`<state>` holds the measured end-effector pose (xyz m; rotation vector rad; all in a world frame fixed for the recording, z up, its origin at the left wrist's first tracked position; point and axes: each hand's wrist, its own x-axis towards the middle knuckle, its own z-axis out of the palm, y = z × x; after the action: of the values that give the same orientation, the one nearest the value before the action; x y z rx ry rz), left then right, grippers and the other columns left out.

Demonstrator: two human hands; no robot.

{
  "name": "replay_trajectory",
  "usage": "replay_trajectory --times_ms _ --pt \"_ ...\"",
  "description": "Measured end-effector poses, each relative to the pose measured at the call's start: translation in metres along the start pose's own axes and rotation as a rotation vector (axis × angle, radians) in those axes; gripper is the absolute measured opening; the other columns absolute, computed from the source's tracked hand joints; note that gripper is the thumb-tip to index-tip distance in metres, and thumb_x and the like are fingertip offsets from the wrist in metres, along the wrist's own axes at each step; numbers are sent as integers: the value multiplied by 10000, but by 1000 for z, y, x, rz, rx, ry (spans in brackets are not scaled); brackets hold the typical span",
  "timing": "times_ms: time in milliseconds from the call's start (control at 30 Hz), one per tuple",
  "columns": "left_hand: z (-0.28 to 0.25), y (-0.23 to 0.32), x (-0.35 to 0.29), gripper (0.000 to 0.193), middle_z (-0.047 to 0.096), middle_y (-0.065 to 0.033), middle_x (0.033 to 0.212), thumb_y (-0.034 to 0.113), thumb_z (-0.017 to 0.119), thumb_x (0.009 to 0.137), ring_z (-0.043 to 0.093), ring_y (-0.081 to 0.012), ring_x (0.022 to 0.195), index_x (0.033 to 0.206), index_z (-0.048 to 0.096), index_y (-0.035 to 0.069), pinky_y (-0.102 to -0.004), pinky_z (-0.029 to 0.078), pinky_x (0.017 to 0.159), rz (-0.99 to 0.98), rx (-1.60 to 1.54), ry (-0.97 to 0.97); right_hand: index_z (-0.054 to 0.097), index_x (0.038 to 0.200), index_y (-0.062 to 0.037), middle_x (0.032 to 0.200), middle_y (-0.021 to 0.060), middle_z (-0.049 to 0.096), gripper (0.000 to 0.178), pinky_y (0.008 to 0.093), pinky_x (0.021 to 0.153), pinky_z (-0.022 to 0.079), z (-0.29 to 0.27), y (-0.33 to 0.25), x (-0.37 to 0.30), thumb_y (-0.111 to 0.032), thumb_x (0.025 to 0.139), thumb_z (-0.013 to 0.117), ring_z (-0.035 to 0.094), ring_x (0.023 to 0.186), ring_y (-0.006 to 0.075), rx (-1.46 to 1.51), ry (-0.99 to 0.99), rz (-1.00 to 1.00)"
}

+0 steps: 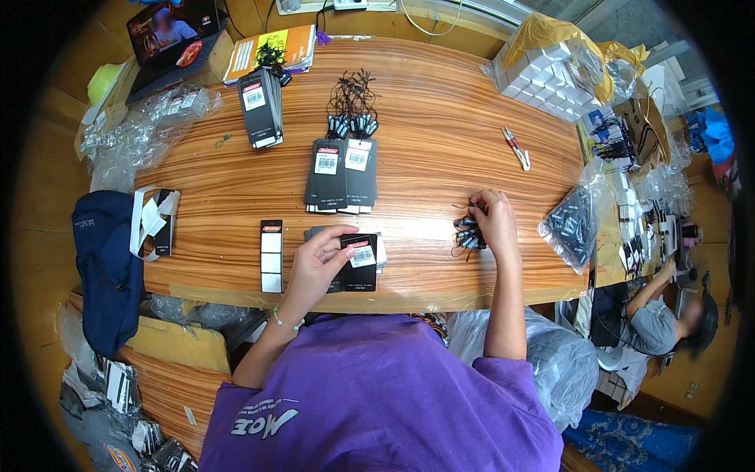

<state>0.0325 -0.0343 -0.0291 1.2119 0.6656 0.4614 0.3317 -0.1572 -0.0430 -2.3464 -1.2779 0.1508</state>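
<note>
Tag of rect. blk card (361, 275), held by L hand (321, 262), near side of brown wood table (425, 271), R hand (495, 223) narrow at blk cord loops (467, 236) to right, can't tell if gripping

1 open laptop (177, 51) just past the bench (440, 102)'s far left corner, screen lit. Orange-and-white booklets (296, 49) at the bench's far edge, left half. Navy fabric thing (106, 267) (bag or jacket, can't tell) by the bench's left edge. Lots of small white boxes (536, 79) in yellowish wrap, bench's far right corner. Also 1 person (657, 324) in grey, dark hat, off the bench's right side, and blue patterned cloth (637, 440) beyond the bench's near right corner.
</note>
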Motion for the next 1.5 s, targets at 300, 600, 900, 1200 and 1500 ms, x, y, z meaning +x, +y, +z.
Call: replay_trajectory --times_ms 300,600,900,1200,1500 --pt "-5 1 -2 277 640 -92 949 -16 547 856 595 -95 885 1131 523 -16 -210 476 768 -10 53 -14 596 811 5 734 129 568 146 356 630 445 2 17 5 -14 685 666 550 686 264 137 -25 40" --pt "-4 -2 -1 274 639 -76 892 -13 546 858 593 -84 868 1132 524 -16 -198 474 755 -16 34 -32 592 749 -24 699 103 545 61 369 661 429 -8 15 6 -30 714 641 531 721 263 92 118 7" --pt "-3 -2 -1 297 639 -93 939 -8 553 854 596 -95 880 1147 509 -11 -201 470 764 -26 8 -76 612 770 -25 690 71 576 101 325 660 436 0 17 6 -82 714 674 537 691 199 7 -2 37" --pt "10 15 6 252 633 -98 935 -5 554 859 600 -107 877 1103 490 -24 -222 479 777 25 -54 -132 560 993 -4 762 -25 541 212 188 640 407 -41 -12 -2 2 791 625 503 689 52 1034 133 227" --pt "42 33 35 176 588 -81 1045 -12 574 837 583 -135 960 1012 574 -29 -252 488 848 110 -42 -318 644 853 -32 899 43 585 178 228 745 436 -24 -78 -28 60 704 675 554 831 107 1220 -27 112"
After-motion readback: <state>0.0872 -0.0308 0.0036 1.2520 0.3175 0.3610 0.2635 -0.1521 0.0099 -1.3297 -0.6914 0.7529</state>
